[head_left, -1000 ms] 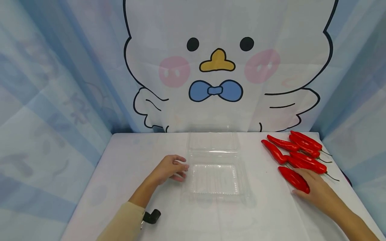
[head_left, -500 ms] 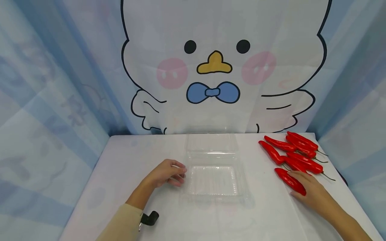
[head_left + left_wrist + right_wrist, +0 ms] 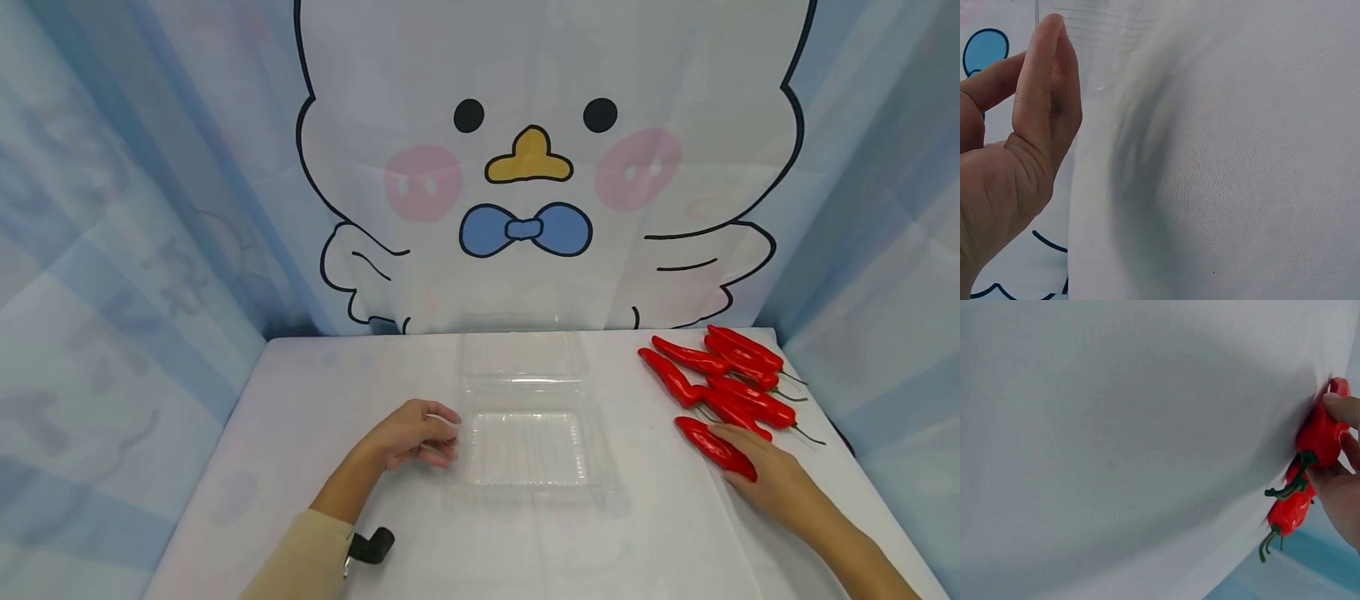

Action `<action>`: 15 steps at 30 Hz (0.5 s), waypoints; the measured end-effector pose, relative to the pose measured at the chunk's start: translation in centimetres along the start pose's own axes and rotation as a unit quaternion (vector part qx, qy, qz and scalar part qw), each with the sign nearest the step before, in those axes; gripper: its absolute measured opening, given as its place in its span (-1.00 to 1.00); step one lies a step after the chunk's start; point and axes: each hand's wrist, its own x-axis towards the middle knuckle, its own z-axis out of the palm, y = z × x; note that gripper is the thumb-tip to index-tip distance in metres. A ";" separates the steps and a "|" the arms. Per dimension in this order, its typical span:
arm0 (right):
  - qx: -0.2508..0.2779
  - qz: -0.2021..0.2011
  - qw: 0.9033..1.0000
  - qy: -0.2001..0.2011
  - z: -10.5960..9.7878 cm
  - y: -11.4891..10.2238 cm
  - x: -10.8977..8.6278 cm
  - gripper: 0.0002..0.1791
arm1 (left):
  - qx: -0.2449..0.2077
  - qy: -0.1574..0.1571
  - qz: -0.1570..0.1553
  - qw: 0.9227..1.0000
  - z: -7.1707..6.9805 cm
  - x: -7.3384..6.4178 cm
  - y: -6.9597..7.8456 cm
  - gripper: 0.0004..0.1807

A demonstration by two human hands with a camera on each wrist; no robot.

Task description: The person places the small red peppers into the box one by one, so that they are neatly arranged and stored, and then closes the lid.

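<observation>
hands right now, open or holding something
Left hand: open, beside the clear container; no grip visible.
Right hand: holding a red pepper.

Peppers (image 3: 750, 402) glossy, smooth; container (image 3: 525, 450) ribbed clear plastic, shiny; tablecloth (image 3: 652, 533) matt, fine-woven; 2 side curtains (image 3: 112, 250) cloth.

- Surface (image 3: 637, 533): back curtain (image 3: 525, 292) behind it; left curtain (image 3: 135, 333) and right curtain (image 3: 870, 292) along its sides;
- Container (image 3: 525, 450): on the surface, near the middle; its lid (image 3: 521, 358) behind, toward the back curtain;
- Left hand (image 3: 416, 435): just beside the container's left edge; contact cannot be told;
- Front pepper (image 3: 705, 440): at the surface's right, in the right hand (image 3: 772, 475), well apart from the container;
- Other peppers (image 3: 750, 402): behind the front pepper, toward the surface's back right corner
</observation>
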 end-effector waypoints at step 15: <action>0.027 0.005 1.000 -0.012 -0.2 -0.2 -0.1 -0.08 | -0.005 -0.008 0.012 1.000 0.0 0.1 0.1 -0.69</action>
